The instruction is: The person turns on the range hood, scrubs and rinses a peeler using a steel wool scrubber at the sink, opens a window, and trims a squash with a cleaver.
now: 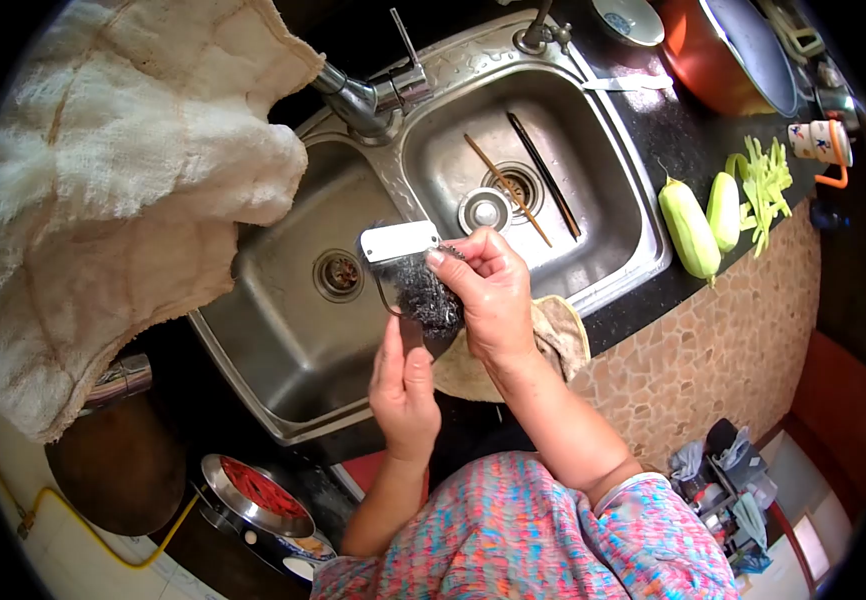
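Off-white, rumpled woven cloth (133,180) hung closest to the camera, eating up most of the upper left. Past it, two bare hands were busy over a double-bowl stainless steel sink (278,345).

So, progress: looked mid-job to me. A small flat tool with a white rectangular face (400,242) and a dark, glinting, wiry clump (433,305) were held together above the sink, roughly by the divider. Neither had been set down, so I'd call that part unfinished. Off to the right, two pale green, elongated gourds (691,228) lay beside a heap of light green strips (768,185). If those were peelings, the peeling was at least partly done. One thin brown stick (507,188) and one thin black stick (543,176) lay in the right bowl.

As for grip, the right hand (498,295) was closed, thumb and fingers pinching at the upper right of the bundle. The left hand (403,400) had its fingers and thumb around a narrow dark handle (412,333) underneath.

Looks-wise, the white face had a couple of dark dots, and the clump was shiny, tangled and kinda steel-wool-ish. Couldn't tell whether the two were joined.
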Motion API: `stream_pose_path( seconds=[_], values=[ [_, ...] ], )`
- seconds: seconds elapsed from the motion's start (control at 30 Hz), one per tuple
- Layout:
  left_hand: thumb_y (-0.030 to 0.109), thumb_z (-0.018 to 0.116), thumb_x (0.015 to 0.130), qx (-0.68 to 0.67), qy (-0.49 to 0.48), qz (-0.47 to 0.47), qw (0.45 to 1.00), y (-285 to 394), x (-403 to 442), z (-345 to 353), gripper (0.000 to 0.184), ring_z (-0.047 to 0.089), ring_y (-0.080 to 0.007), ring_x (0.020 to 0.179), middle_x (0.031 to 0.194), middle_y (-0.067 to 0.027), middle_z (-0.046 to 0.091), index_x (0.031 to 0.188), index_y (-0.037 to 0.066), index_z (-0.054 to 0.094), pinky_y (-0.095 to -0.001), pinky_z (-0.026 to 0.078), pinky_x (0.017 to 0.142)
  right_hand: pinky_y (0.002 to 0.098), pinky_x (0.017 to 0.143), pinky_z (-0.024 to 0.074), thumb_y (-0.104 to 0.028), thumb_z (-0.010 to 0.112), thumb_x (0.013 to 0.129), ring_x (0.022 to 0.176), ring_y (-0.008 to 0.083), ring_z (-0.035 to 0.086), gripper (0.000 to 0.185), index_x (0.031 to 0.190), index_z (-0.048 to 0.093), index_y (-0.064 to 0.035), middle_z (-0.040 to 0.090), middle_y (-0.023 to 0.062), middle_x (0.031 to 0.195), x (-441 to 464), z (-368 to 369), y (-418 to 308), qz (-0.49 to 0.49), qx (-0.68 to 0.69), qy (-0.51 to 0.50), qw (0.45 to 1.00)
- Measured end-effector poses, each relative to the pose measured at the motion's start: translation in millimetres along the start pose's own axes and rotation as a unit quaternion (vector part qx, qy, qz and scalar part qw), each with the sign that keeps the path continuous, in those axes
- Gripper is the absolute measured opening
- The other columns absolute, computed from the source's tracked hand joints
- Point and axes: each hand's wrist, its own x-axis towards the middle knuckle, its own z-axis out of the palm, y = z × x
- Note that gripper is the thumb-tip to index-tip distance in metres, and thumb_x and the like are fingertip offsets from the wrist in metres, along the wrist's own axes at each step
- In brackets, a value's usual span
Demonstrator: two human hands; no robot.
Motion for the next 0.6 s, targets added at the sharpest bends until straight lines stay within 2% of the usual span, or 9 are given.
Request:
stream_pose_path(
  seconds=[0.03, 0.1, 0.17, 0.3, 0.37, 0.43, 0.5, 0.53, 0.6],
  values=[
    [0.012, 0.044, 0.098, 0.010, 0.000, 0.006, 1.000, 1.3, 1.2, -0.2, 0.042, 0.039, -0.0025, 0.060, 0.082, 0.0017, 0.052, 0.137, -0.001, 0.039, -0.0165, 0.032, 0.052, 0.0214, 0.072, 0.0474, -0.002, 0.065, 0.084, 0.078, 0.0065, 0.056, 0.015, 0.081, 0.051, -0.0054, 0.063, 0.0057, 0.088, 1.1, 1.6, -2.8, 0.021, 0.047, -0.003, 0.999],
    [0.013, 0.044, 0.098, 0.029, 0.002, 0.017, 0.999, 4.4, 4.1, -0.4, 0.042, 0.038, -0.0027, 0.058, 0.077, 0.0013, 0.051, 0.137, -0.002, 0.039, -0.0168, 0.031, 0.050, 0.0234, 0.068, 0.0481, -0.004, 0.067, 0.083, 0.077, 0.0061, 0.057, 0.013, 0.080, 0.054, -0.0014, 0.064, 0.0052, 0.084, -3.5, 4.2, 11.1, -0.034, -0.015, -0.019, 0.999],
    [0.014, 0.043, 0.098, -0.054, 0.066, -0.050, 0.995, 13.5, 11.9, 0.1, 0.042, 0.038, -0.0027, 0.057, 0.075, 0.0017, 0.050, 0.137, -0.003, 0.039, -0.0172, 0.031, 0.049, 0.0227, 0.073, 0.0478, -0.004, 0.069, 0.081, 0.080, 0.0077, 0.057, 0.014, 0.080, 0.056, 0.0002, 0.064, 0.0065, 0.087, -12.8, 1.3, 14.2, 0.012, -0.042, -0.096, 0.994],
    [0.012, 0.042, 0.098, -0.179, 0.035, -0.104, 0.978, 17.5, 18.1, 4.0, 0.042, 0.037, -0.0031, 0.055, 0.073, 0.0014, 0.049, 0.138, -0.002, 0.038, -0.0174, 0.032, 0.048, 0.0219, 0.069, 0.0468, -0.004, 0.068, 0.082, 0.077, 0.0060, 0.055, 0.015, 0.079, 0.054, -0.0018, 0.063, 0.0049, 0.085, -3.2, 0.8, 10.0, -0.047, -0.105, -0.061, 0.991],
    [0.011, 0.043, 0.098, -0.076, -0.004, -0.067, 0.995, 20.8, 13.6, 8.0, 0.044, 0.037, -0.0033, 0.055, 0.074, 0.0006, 0.049, 0.140, 0.000, 0.035, -0.0172, 0.033, 0.049, 0.0203, 0.067, 0.0454, -0.004, 0.067, 0.084, 0.075, 0.0044, 0.054, 0.015, 0.079, 0.053, -0.0036, 0.062, 0.0022, 0.081, 13.5, 3.9, -4.4, -0.062, -0.136, 0.009, 0.989],
    [0.011, 0.043, 0.098, -0.107, 0.000, -0.049, 0.993, 19.0, 10.1, 13.6, 0.045, 0.037, -0.0034, 0.055, 0.073, 0.0007, 0.048, 0.140, 0.000, 0.035, -0.0175, 0.033, 0.048, 0.0199, 0.065, 0.0452, -0.004, 0.068, 0.084, 0.074, 0.0041, 0.054, 0.016, 0.079, 0.053, -0.0036, 0.062, 0.0018, 0.081, 16.3, 1.9, 3.1, -0.034, -0.045, -0.003, 0.998],
    [0.012, 0.043, 0.098, -0.101, 0.059, -0.094, 0.989, 22.0, 14.0, 15.9, 0.044, 0.037, -0.0033, 0.054, 0.072, 0.0009, 0.048, 0.138, -0.003, 0.037, -0.0176, 0.032, 0.048, 0.0201, 0.068, 0.0462, -0.004, 0.068, 0.083, 0.077, 0.0042, 0.054, 0.017, 0.079, 0.052, -0.0034, 0.063, 0.0031, 0.083, -4.0, 0.6, 10.2, -0.020, -0.126, -0.059, 0.990],
    [0.012, 0.043, 0.098, -0.131, 0.062, -0.069, 0.987, 19.6, 18.9, 12.5, 0.043, 0.038, -0.0031, 0.054, 0.072, 0.0008, 0.049, 0.136, -0.005, 0.038, -0.0176, 0.032, 0.047, 0.0210, 0.070, 0.0467, -0.003, 0.068, 0.083, 0.079, 0.0045, 0.055, 0.017, 0.078, 0.051, -0.0035, 0.063, 0.0042, 0.086, -6.4, -0.1, 13.5, -0.009, -0.063, -0.080, 0.995],
    [0.012, 0.043, 0.098, -0.155, 0.049, -0.076, 0.984, 19.2, 19.6, 10.8, 0.042, 0.038, -0.0029, 0.054, 0.072, 0.0008, 0.049, 0.136, -0.006, 0.038, -0.0177, 0.031, 0.047, 0.0212, 0.071, 0.0466, -0.003, 0.068, 0.083, 0.079, 0.0047, 0.054, 0.017, 0.078, 0.051, -0.0034, 0.063, 0.0048, 0.088, -6.0, -5.9, 10.4, -0.031, -0.094, -0.093, 0.991]
  ],
)
